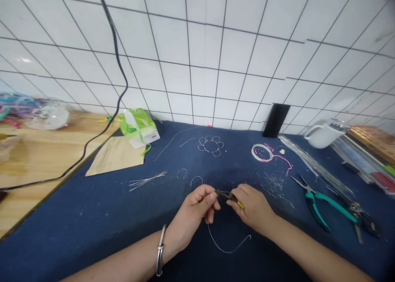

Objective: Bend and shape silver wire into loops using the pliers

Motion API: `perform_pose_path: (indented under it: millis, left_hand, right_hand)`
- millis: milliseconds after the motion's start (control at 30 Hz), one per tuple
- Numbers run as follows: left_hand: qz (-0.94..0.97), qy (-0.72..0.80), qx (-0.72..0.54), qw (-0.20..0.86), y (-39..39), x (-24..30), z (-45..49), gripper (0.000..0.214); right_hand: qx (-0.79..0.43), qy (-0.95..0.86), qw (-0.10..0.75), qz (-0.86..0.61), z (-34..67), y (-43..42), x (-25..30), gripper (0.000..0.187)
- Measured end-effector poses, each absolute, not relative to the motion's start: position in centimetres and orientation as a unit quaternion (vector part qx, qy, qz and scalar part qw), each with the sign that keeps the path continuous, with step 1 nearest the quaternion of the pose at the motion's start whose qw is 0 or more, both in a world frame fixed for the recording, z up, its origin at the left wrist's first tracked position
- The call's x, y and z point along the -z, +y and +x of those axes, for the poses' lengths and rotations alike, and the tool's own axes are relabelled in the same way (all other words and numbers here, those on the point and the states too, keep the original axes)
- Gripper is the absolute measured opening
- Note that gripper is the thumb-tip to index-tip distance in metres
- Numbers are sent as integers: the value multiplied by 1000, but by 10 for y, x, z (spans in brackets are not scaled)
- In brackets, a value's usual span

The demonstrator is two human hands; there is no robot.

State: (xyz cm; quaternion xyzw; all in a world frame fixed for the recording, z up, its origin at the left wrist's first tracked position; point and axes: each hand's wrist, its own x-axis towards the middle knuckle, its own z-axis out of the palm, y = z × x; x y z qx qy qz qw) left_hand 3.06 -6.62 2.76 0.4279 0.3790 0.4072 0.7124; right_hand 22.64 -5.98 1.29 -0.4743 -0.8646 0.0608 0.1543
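Between thumb and fingers, my left hand [197,210] pinches a thin silvery wire [226,252]. It hangs below the hand in a curve and has a small hook at its free end. My right hand [254,210] is closed around pliers [240,203] with yellow on the handle. Their dark jaws point left and meet the left fingertips, where the wire's upper end is mostly hidden. Just beyond my left hand lie two bent wire arcs [196,178]. A flower-shaped wire ring [211,138] with several loops rests farther back on the dark blue cloth.
Straight wires [148,180] lie at left, near brown paper [119,154] and a green tissue pack [138,123]. To the right are a round dish of pink beads [262,153], wire clippings [274,182], teal pliers [324,203], a wire bundle [317,164] and a white mug [324,134].
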Motion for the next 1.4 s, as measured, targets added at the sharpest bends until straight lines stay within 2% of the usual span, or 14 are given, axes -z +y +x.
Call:
perform_pose_path:
  millis: [500, 700, 1033, 1400]
  left_hand:
    - [417, 365, -398, 732, -66, -23, 31, 13]
    - [396, 364, -383, 751, -68, -27, 30, 15]
    - [232, 370, -360, 824, -76, -48, 28, 10]
    - [144, 413, -393, 809, -80, -59, 36, 7]
  right_hand:
    - [-44, -864, 168, -472, 228, -60, -14, 26]
    - [39, -865, 146, -478, 228, -61, -15, 26]
    - [292, -853, 119, -417, 234, -60, -21, 27]
    - [286, -857, 108, -416, 223, -61, -18, 31]
